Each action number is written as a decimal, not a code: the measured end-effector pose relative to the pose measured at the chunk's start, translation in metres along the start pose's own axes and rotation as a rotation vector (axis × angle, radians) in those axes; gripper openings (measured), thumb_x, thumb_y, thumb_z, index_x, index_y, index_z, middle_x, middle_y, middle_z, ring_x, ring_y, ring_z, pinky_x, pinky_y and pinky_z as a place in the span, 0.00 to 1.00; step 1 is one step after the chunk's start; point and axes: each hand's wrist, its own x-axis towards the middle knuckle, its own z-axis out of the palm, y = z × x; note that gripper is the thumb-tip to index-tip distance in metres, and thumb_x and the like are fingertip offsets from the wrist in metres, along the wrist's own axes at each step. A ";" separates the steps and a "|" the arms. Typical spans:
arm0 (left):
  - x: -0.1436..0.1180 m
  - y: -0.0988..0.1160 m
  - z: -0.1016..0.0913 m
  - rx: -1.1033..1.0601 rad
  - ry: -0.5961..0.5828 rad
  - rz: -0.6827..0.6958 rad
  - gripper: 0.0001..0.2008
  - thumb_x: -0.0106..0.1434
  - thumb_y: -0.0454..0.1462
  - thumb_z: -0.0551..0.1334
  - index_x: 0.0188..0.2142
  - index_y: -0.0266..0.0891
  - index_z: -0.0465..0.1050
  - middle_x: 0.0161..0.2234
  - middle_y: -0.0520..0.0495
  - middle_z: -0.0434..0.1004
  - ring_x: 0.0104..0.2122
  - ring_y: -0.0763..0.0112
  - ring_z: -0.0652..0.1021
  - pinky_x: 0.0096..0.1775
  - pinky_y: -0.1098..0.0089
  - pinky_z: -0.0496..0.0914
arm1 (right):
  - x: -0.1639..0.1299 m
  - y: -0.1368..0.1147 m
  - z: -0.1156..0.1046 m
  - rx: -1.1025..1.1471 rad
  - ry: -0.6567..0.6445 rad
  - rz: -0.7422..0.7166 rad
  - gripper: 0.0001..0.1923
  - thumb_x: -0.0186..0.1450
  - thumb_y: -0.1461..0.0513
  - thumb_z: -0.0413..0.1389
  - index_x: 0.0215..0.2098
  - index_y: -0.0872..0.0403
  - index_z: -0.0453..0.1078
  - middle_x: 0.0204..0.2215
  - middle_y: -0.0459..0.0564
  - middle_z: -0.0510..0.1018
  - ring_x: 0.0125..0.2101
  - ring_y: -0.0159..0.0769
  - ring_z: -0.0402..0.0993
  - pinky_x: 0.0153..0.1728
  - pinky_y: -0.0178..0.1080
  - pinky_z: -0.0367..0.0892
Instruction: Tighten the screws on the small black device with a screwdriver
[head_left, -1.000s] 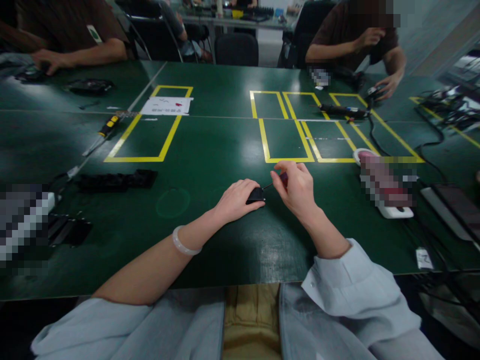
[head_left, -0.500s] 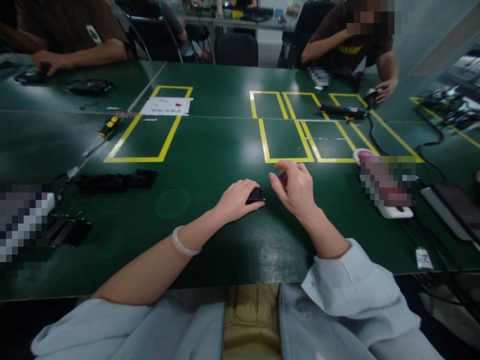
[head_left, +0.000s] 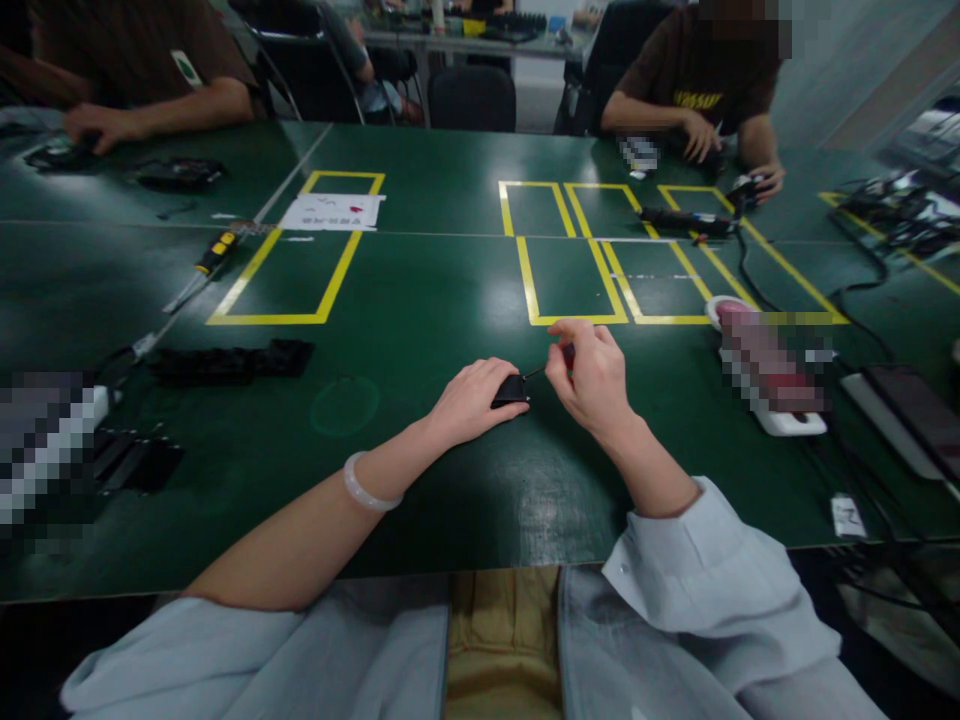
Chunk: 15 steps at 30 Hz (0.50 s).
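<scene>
My left hand lies on the green table and covers a small black part, holding it down; only the part's right end shows. My right hand pinches a small screwdriver with a dark red handle. Its thin metal tip points left and touches the black part's upper right edge. A pale bangle sits on my left wrist.
Yellow tape boxes mark the table ahead. A black strip part and a yellow-handled screwdriver lie at left, a paper sheet beyond. Cables and a white device crowd the right. Two other people sit across the table.
My hands have barely moved; the right hand's fingers have shifted slightly on the screwdriver. The person at the far right has lowered a hand from the face to the table.
</scene>
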 end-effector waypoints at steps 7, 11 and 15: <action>0.000 -0.001 0.001 -0.001 0.005 -0.003 0.19 0.63 0.50 0.60 0.47 0.41 0.66 0.45 0.45 0.73 0.44 0.59 0.72 0.46 0.60 0.66 | 0.000 0.001 -0.001 -0.035 -0.005 -0.014 0.06 0.67 0.59 0.51 0.42 0.52 0.64 0.28 0.45 0.75 0.26 0.34 0.68 0.35 0.40 0.62; 0.000 -0.001 0.001 -0.009 0.001 0.005 0.19 0.63 0.49 0.60 0.48 0.41 0.66 0.46 0.45 0.73 0.45 0.58 0.72 0.47 0.60 0.66 | 0.000 0.001 0.000 -0.036 0.004 -0.024 0.04 0.68 0.62 0.50 0.41 0.52 0.64 0.29 0.45 0.76 0.26 0.33 0.68 0.35 0.39 0.63; 0.000 -0.001 0.002 -0.010 0.008 0.002 0.19 0.63 0.49 0.60 0.48 0.41 0.66 0.46 0.45 0.73 0.45 0.59 0.72 0.47 0.61 0.66 | 0.000 0.001 0.000 -0.031 0.030 -0.046 0.07 0.67 0.65 0.48 0.43 0.53 0.64 0.29 0.46 0.75 0.27 0.33 0.69 0.36 0.39 0.64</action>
